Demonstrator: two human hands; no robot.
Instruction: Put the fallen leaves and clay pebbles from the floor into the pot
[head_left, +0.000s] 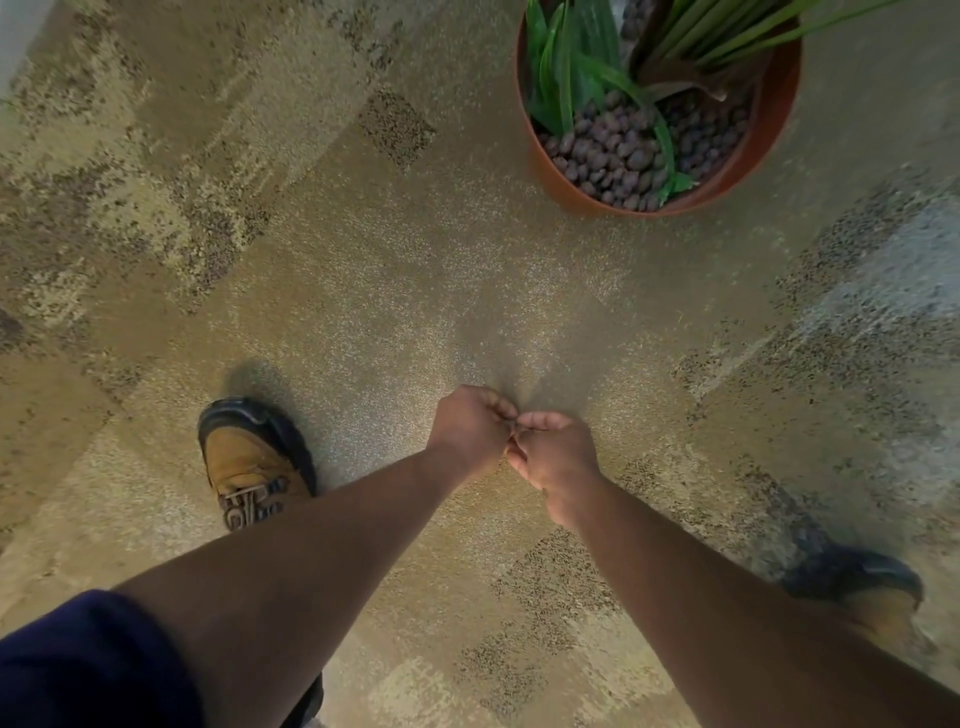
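A terracotta pot (748, 171) stands on the carpet at the upper right. It holds brown clay pebbles (618, 150) and long green leaves (566, 73). My left hand (470, 428) and my right hand (558, 457) meet low over the carpet in the middle of the view, well short of the pot. Both have their fingers curled in, and the fingertips touch each other. Nothing shows inside either hand, and what the curled fingers may cover is hidden. I see no loose leaf or pebble on the floor around them.
Mottled beige and brown carpet (332, 270) fills the view. My left foot in a tan and black shoe (249, 462) stands left of the hands. The other shoe (862, 587) is at the lower right, blurred. A pale wall edge (15, 36) shows in the top left corner.
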